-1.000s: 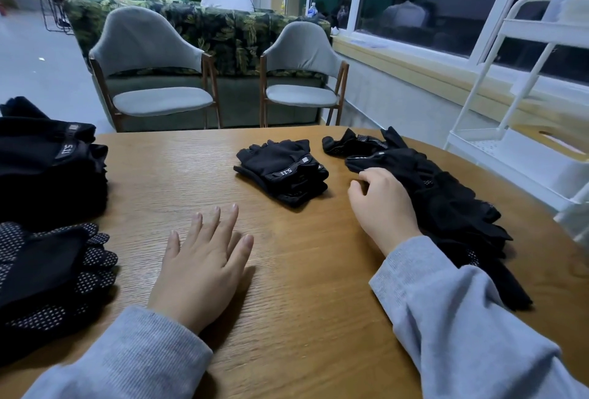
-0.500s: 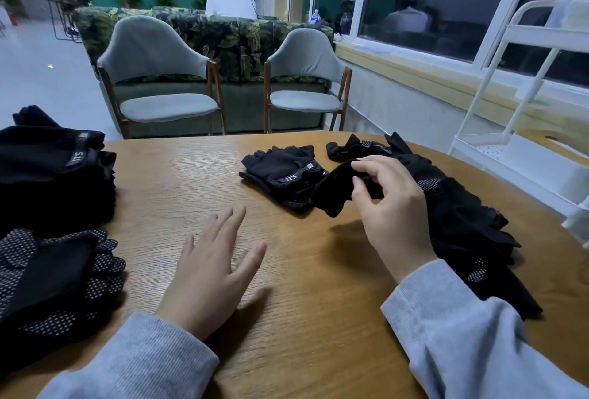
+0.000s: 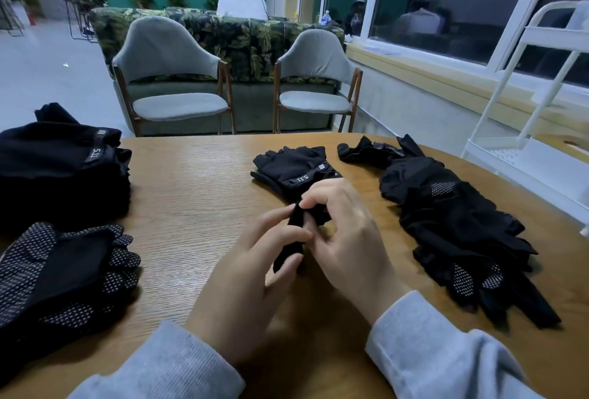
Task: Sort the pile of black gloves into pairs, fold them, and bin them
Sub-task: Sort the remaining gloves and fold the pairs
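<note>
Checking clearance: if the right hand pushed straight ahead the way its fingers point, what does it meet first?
Probably the folded glove pair, just beyond the right hand, whose fingers point forward and slightly left while pinching a loose glove with the left hand. The gap between them is unclear.

hands: 2 (image 3: pixel 255 274) (image 3: pixel 347 236) | glove heaps: 4 (image 3: pixel 60 169) (image 3: pixel 57 274) (image 3: pixel 296 169) (image 3: pixel 459 223) | chairs: 2 (image 3: pixel 172 79) (image 3: pixel 315 76)

"5.11" on folded glove (image 3: pixel 294 166) cuff
</note>
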`<state>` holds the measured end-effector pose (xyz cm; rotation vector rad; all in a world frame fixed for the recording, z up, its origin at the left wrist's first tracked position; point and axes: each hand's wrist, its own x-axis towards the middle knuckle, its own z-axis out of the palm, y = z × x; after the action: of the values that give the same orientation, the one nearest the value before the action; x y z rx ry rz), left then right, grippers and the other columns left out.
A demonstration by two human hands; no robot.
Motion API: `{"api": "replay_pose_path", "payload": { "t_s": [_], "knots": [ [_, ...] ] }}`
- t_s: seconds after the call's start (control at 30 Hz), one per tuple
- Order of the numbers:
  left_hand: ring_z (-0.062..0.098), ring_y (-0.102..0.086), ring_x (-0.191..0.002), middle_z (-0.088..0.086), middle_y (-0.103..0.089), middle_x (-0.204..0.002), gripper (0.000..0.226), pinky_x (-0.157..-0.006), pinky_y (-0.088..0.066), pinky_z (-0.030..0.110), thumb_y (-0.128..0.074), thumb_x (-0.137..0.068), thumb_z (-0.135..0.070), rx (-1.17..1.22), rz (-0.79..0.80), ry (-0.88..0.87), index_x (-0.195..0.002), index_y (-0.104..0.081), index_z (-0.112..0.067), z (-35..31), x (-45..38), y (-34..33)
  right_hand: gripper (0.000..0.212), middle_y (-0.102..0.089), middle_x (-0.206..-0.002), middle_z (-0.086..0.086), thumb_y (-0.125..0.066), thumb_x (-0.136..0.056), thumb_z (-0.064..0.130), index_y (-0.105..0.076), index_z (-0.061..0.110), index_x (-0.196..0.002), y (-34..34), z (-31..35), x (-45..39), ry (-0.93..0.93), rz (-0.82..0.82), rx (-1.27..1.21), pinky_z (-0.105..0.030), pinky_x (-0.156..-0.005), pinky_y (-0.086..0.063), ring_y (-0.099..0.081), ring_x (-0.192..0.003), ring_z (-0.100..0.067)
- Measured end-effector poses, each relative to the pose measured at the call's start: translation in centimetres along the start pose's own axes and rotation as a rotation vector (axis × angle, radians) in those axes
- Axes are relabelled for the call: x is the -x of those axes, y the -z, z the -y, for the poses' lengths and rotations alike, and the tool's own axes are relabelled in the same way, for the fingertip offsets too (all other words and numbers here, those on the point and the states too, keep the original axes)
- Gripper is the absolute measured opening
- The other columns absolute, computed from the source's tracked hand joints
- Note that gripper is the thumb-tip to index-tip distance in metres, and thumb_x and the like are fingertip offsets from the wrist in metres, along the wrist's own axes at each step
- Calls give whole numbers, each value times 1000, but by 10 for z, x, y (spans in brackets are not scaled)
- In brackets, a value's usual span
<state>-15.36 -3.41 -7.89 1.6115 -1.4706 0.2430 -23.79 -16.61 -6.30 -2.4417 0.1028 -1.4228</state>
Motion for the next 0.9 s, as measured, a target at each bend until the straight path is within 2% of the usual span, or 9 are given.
{"api": "replay_pose_path", "payload": {
  "t_s": [0.27, 0.4, 0.47, 0.53, 0.6, 0.7, 0.77, 0.83, 0.9],
  "knots": [
    [0, -48, -116, -13, -48, -127, 47, -92, -45, 18, -52, -84, -3, -34, -96, 137, -129, -54, -14, 13, 5, 2, 25, -55, -117, -5, -61, -83, -4, -60, 6, -107, -2, -2, 3, -53, 42, -16, -16, -99, -39, -49, -115, -8],
    [-1, -36, -121, 1, -43, -133, 54, -98, -20, -2, -59, -83, 5, -93, -103, 383, -135, -46, -3, 23, 10, 5, 26, -53, -124, -1, -61, -83, 1, -63, 12, -106, -2, -9, 7, -135, 142, 4, -10, -98, -35, -50, -115, -7],
    [6, -26, -130, 9, -30, -145, 63, -97, -6, -5, -59, -85, -2, -123, -68, 521, -142, -33, -3, 25, 13, 7, 25, -54, -120, 4, -63, -82, 3, -65, 14, -104, -1, -11, 9, -195, 210, 20, -5, -94, -32, -50, -110, -6],
    [15, -10, -140, 8, -9, -153, 71, -106, -2, 7, -57, -88, -12, -190, -24, 622, -147, -17, -9, 23, 17, 9, 23, -53, -117, 9, -65, -84, 8, -65, 17, -105, -1, -12, 9, -254, 311, 55, -4, -94, -30, -49, -110, -5],
    [18, -2, -141, 3, -1, -153, 72, -111, -5, 23, -56, -89, -17, -265, 3, 640, -148, -14, -15, 22, 18, 12, 26, -52, -122, 11, -62, -88, 17, -62, 20, -113, 0, -11, 9, -303, 452, 100, -10, -98, -30, -44, -115, -3],
    [11, -8, -141, -3, -16, -152, 60, -110, -4, 19, -53, -89, -24, -259, 45, 515, -144, -29, -18, 24, 17, 13, 41, -42, -137, 13, -55, -92, 31, -49, 26, -132, -1, -10, 12, -380, 674, 118, -14, -101, -27, -37, -125, -2],
    [6, -10, -141, -11, -25, -149, 64, -111, -3, 18, -42, -84, -50, -238, 150, 473, -142, -36, -23, 24, 15, 13, 48, -39, -142, 13, -53, -93, 36, -41, 27, -139, -2, -8, 12, -393, 756, 127, -20, -107, -27, -34, -130, -3],
    [2, -7, -141, -18, -25, -147, 73, -116, -6, 26, -25, -77, -66, -259, 274, 478, -142, -31, -34, 24, 16, 11, 51, -38, -144, 13, -51, -93, 38, -37, 27, -141, -3, -6, 11, -381, 784, 147, -23, -110, -26, -32, -132, -4],
    [3, -6, -142, -20, -22, -149, 64, -117, -5, 31, -23, -84, -67, -362, 384, 503, -142, -25, -42, 26, 16, 10, 51, -38, -144, 13, -50, -94, 38, -37, 27, -142, -3, -6, 10, -378, 790, 151, -23, -110, -24, -30, -133, -4]
  ]
}}
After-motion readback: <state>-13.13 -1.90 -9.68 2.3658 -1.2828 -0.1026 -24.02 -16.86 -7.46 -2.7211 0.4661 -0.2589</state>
